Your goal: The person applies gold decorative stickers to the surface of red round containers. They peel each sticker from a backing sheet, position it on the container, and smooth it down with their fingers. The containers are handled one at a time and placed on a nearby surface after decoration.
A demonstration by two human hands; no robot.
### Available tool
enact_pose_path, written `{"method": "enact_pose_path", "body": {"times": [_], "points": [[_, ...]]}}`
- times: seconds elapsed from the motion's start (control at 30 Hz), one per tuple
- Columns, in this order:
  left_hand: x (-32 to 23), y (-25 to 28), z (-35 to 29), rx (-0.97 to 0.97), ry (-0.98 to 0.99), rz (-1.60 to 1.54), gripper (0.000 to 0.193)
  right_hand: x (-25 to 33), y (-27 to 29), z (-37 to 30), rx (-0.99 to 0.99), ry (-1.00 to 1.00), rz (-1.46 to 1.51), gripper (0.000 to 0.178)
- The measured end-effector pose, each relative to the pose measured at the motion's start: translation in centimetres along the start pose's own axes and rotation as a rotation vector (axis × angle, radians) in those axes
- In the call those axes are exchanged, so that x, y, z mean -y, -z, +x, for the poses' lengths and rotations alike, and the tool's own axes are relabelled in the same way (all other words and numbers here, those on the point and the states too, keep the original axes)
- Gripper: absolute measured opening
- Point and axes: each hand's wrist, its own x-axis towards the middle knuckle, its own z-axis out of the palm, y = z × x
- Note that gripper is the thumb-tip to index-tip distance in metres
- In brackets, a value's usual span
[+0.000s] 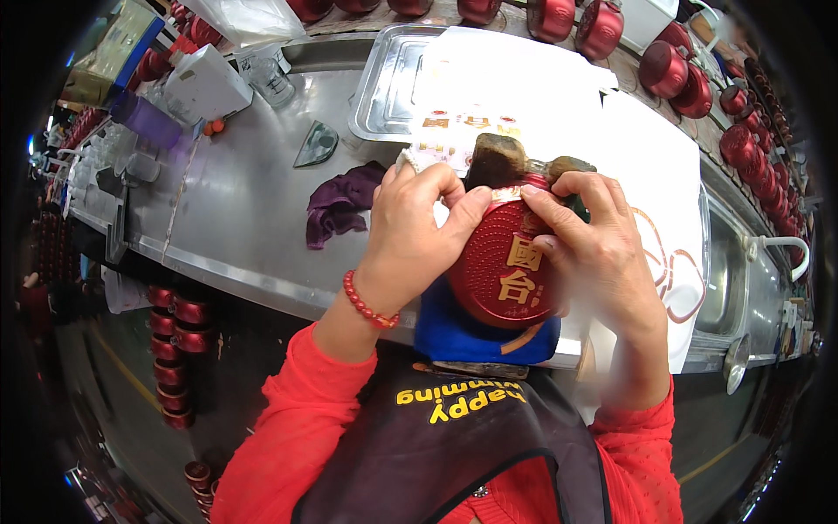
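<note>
A round, flattened red bottle (489,271) with raised dots and gold lettering rests against a blue cloth-covered support (445,327) at the table's front edge. Across its upper end lies a small white-and-gold label strip (506,194). My left hand (415,218), with a red bead bracelet at the wrist, is closed at the bottle's upper left, thumb by one end of the strip. From the other side, my right hand (598,236) is closed too, its thumb and finger pressing the strip's right end. The fingers behind the bottle's top are partly hidden. A whitish cloth (421,159) shows beyond my left fingers.
Just beyond the bottle sit two dark brown lumpy objects (496,157). A purple cloth (340,205) and a glass piece (316,144) lie to the left. Farther back are a clear tray (377,96) and a sheet of printed labels (463,122). Red bottles (663,70) line the far side.
</note>
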Motion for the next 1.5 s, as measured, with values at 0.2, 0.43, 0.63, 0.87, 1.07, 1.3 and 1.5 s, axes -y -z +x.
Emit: {"method": "enact_pose_path", "body": {"times": [0.2, 0.43, 0.63, 0.87, 1.07, 1.3, 1.5], "points": [[0.8, 1.9, -1.2, 0.238, 0.276, -0.344, 0.026, -0.1, -0.1, 0.2, 0.001, 0.017, 0.023, 0.043], [0.3, 1.9, -2.9, 0.12, 0.057, -0.251, 0.03, 0.1, -0.1, 0.2, 0.017, -0.001, 0.023, 0.043], [-0.1, 2.6, -1.2, -0.047, -0.018, -0.224, 0.034, -0.1, -0.1, 0.1, 0.011, 0.01, 0.043, 0.044], [-0.3, -0.8, 1.9, 0.072, 0.009, -0.146, 0.029, -0.2, -0.3, -0.3, -0.014, -0.011, 0.053, 0.047], [-0.1, -0.8, 1.9, 0.104, 0.063, -0.189, 0.028, -0.5, -0.4, -0.4, -0.013, 0.007, 0.072, 0.047], [0.1, -0.9, 2.0, 0.119, 0.061, -0.197, 0.029, -0.3, -0.5, -0.5, -0.006, -0.019, 0.05, 0.054], [0.6, 0.6, -0.1, 0.195, 0.291, -0.393, 0.033, 0.1, -0.3, -0.3, 0.008, -0.012, -0.014, 0.061]]}}
